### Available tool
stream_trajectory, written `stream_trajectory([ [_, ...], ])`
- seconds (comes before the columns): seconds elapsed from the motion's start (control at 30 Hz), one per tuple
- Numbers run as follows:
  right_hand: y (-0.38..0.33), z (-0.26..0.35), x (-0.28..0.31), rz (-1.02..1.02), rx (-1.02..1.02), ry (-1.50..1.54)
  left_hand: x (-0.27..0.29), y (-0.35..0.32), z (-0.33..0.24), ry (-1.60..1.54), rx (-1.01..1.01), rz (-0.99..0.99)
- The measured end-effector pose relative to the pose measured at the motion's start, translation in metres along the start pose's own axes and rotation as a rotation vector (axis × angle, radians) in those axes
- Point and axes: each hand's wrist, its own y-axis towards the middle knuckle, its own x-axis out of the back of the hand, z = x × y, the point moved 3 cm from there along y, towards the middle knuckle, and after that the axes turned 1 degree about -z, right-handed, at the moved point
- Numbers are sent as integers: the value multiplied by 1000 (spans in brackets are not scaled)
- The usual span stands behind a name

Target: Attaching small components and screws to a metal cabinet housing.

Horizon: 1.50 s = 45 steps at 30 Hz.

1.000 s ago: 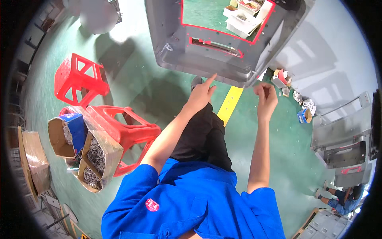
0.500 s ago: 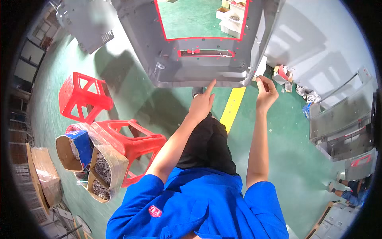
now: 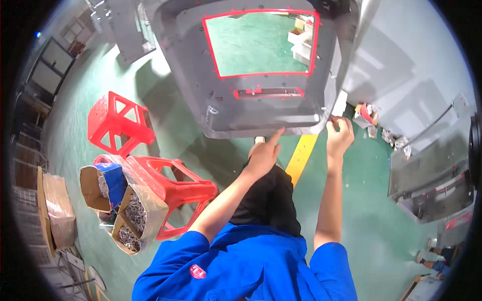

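Overhead, grey panel (image 3: 261,95) looks stiff, bulky, best gripped at its lower rim: left hand (image 3: 262,156) points one finger there, right hand (image 3: 339,138) pinches the corner.

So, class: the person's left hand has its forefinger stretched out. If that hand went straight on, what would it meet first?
Most likely the lower rim of the grey panel: the left hand points straight at it, though depth is unclear.
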Motion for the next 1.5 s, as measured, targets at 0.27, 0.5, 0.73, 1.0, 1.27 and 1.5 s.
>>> stream_trajectory([
  [0.27, 1, -1, -24, -52, -83, 65, 9, -2, 6, 16, -12, -35],
  [0.5, 0, 4, -35, -27, -294, 386, 17, -5, 2, 49, 16, -79],
  [0.73, -49, 78, -35, 230, -240, 454, 31, -5, 4, -129, 71, -202],
  [1.0, -109, 144, -32, 629, 300, 378, -20, -44, 19, -2149, 120, 76],
  [1.27, -128, 131, -19, 834, 518, 110, -46, -78, 43, -2166, 698, 156],
  [1.5, -160, 97, -20, 910, 580, -128, -60, -101, 39, -2023, 823, 307],
])
